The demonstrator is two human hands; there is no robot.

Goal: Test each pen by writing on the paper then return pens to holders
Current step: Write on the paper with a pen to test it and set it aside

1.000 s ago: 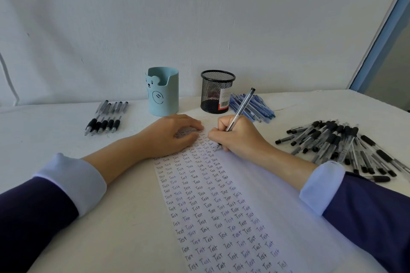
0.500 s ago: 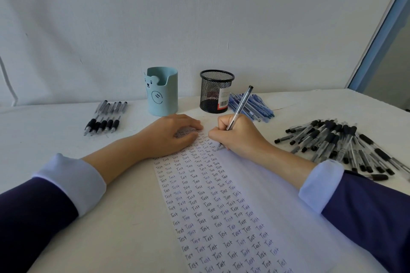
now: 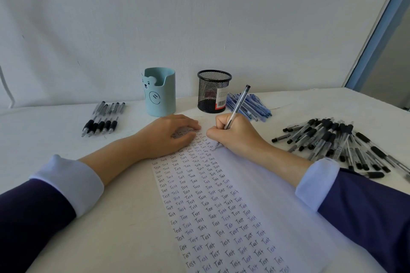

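A sheet of paper [image 3: 261, 201] lies in front of me, its left part covered in rows of the word "Test". My right hand [image 3: 238, 134] grips a clear pen with a dark cap end [image 3: 238, 104], its tip touching the paper near the top. My left hand [image 3: 168, 134] rests flat on the paper's upper left, fingers spread. Behind the paper stand a light blue bear-faced holder [image 3: 160, 93] and a black mesh holder [image 3: 213, 92].
A short row of black-grip pens [image 3: 102, 119] lies at the left. Blue pens [image 3: 250, 104] are piled right of the mesh holder. A large heap of black-capped pens [image 3: 341, 142] covers the right of the white table [image 3: 44, 131]. A white wall stands close behind.
The pen's upper end has shifted slightly as my right hand writes at the top of the paper. My left hand has stayed in place.
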